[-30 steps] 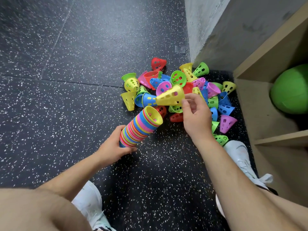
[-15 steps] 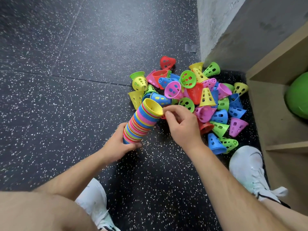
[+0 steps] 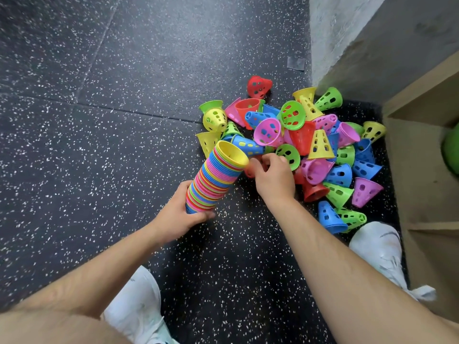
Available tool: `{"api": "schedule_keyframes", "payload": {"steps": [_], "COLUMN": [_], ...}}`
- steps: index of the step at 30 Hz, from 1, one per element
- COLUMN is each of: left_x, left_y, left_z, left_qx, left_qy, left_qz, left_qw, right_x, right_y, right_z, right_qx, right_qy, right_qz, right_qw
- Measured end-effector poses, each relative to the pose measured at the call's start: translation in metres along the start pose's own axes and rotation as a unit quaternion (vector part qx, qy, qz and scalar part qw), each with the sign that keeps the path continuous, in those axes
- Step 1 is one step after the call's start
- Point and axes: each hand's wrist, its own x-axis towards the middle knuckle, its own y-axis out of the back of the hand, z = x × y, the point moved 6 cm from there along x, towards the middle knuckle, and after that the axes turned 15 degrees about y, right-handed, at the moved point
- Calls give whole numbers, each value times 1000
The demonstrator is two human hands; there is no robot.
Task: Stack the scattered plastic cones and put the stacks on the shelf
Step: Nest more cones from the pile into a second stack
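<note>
**Hands: one on the stack, one at the pile**

The left hand is wrapped round the lower end of the stack of cones, which is gripped there and held tilted, its yellow open mouth turned toward 1 o'clock. The right hand is placed just beside that mouth, at 3 o'clock of it, with fingers curled and pinched on a red cone that is largely hidden beneath them.

The pile of loose cones is spread over the speckled black floor from 12 to 4 o'clock of the right hand; red, yellow, green, blue and pink ones are seen, some upright, most tipped on their sides. The wooden shelf is found at 3 o'clock of the pile, at the frame's edge, with a green ball partly shown inside it. A white shoe is set at 5 o'clock of the pile.
</note>
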Motion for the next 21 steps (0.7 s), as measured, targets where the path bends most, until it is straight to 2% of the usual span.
{"api": "schedule_keyframes", "payload": {"steps": [3, 13, 21], "left_x": [3, 3, -3], "left_y": [3, 8, 9], "left_z": [-1, 3, 6], "left_qx": [-1, -14, -19], "left_qy": [-1, 11, 6], "left_qz": [2, -8, -4], "left_qw": [1000, 1000, 1000], "right_x": [3, -4, -17], "right_y": [-5, -22, -8], "right_z": [-1, 2, -19], "right_qx": [-36, -34, 73], "right_qy": [-13, -9, 43], "right_qz": [-19, -81, -127], "right_qw": [999, 996, 988]}}
